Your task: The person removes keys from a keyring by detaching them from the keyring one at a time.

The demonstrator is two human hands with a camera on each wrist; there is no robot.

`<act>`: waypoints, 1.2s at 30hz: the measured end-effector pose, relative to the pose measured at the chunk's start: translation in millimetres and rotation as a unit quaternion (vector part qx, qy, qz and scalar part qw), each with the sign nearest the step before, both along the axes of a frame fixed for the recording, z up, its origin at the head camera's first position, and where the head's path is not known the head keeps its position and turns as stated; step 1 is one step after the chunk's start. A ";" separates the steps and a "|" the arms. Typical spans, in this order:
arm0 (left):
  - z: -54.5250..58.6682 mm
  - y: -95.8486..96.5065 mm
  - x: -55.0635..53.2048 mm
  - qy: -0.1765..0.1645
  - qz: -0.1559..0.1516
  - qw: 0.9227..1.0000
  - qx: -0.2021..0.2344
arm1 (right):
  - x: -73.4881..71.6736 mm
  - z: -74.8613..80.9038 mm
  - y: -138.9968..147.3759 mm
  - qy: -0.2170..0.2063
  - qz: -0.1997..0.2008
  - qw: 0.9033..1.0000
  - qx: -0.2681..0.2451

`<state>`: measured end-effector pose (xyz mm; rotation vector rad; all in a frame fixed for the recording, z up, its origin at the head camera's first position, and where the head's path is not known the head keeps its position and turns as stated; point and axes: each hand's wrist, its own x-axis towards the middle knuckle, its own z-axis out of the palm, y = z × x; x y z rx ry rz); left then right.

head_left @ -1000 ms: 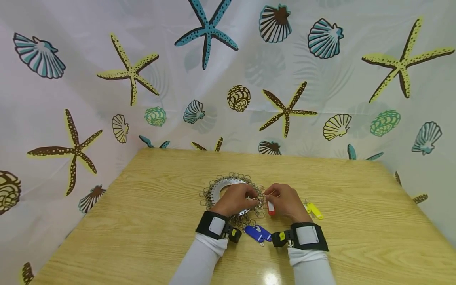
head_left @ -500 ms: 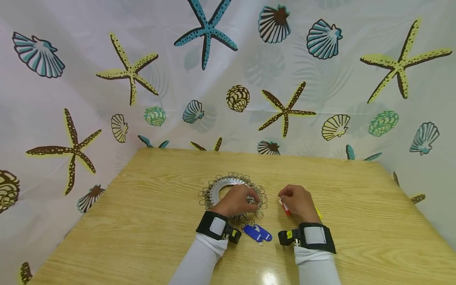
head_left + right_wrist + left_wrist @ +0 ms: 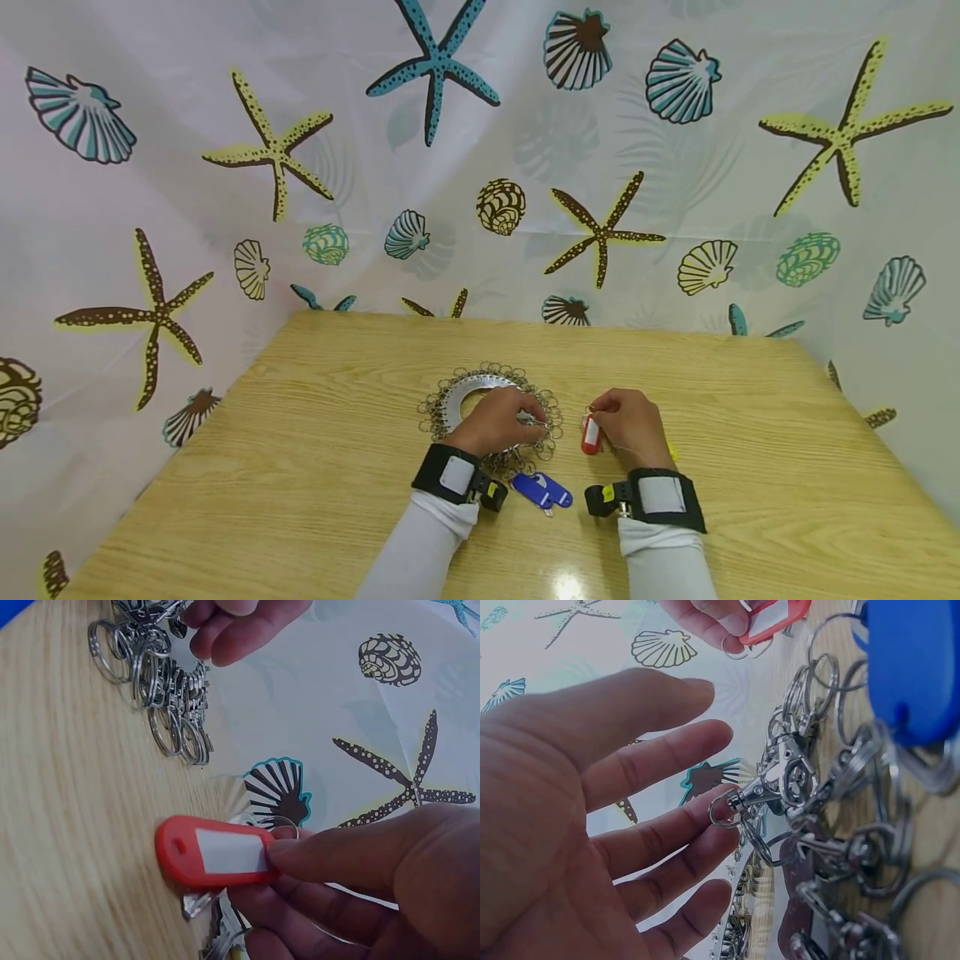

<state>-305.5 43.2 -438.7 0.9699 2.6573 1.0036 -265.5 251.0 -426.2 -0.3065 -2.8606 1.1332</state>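
Big white sea-print cloth hangs behind the wood tbl. Silver ring w/ many clips lies mid-tbl, well in from the far edge. I see the L hand over its R side, fingers apart, no grip; can't tell if it touches a clip. R hand pinches the red tag by one end, R of the silver ring. Blue tags lie by the ring's near side. Prob. step: holding that red tag up; next move calls for a firm pinch.

Gap between clips and red tag, blue tags in front
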 end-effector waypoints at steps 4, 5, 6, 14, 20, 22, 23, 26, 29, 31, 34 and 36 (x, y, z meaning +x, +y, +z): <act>0.6 -0.9 0.3 -0.003 0.001 1.000 0.000 | 1.0 0.4 -0.3 -0.003 0.001 1.000 0.003; 0.9 -1.2 0.4 -0.003 0.001 1.000 -0.001 | 1.0 0.4 0.0 -0.005 0.001 1.000 0.003; 1.0 -1.5 0.4 -0.003 0.002 1.000 -0.002 | 1.1 0.6 0.2 -0.005 0.003 1.000 0.005; 2.8 -2.7 0.9 -0.001 0.001 1.000 0.000 | 3.1 2.7 2.3 -0.005 -0.004 1.000 0.010; 3.8 -4.1 2.6 -0.006 0.008 1.000 -0.004 | 4.7 6.9 2.4 -0.008 -0.010 1.000 0.027; 5.0 -4.7 4.0 -0.014 0.017 1.000 -0.009 | 4.7 8.7 1.1 -0.004 -0.003 0.999 0.032; 5.4 -5.1 4.3 -0.018 0.021 1.000 -0.009 | 4.4 9.9 0.2 -0.002 0.004 0.999 0.034; 6.9 -6.2 5.6 -0.036 0.033 0.999 -0.011 | 4.3 13.9 -5.0 -0.008 0.038 0.999 0.029; 7.7 -7.7 6.0 -0.044 0.037 0.998 -0.019 | 5.1 17.5 -13.3 -0.037 0.090 0.995 0.013; 7.6 -8.8 5.9 -0.042 0.037 0.998 -0.032 | 6.4 18.8 -19.8 -0.060 0.130 0.990 0.006; 6.7 -10.5 4.8 -0.035 0.033 0.997 -0.052 | 7.6 19.6 -28.6 -0.083 0.195 0.977 0.008; 5.0 -11.4 3.4 -0.032 0.031 0.997 -0.055 | 8.1 19.9 -34.0 -0.094 0.233 0.968 0.009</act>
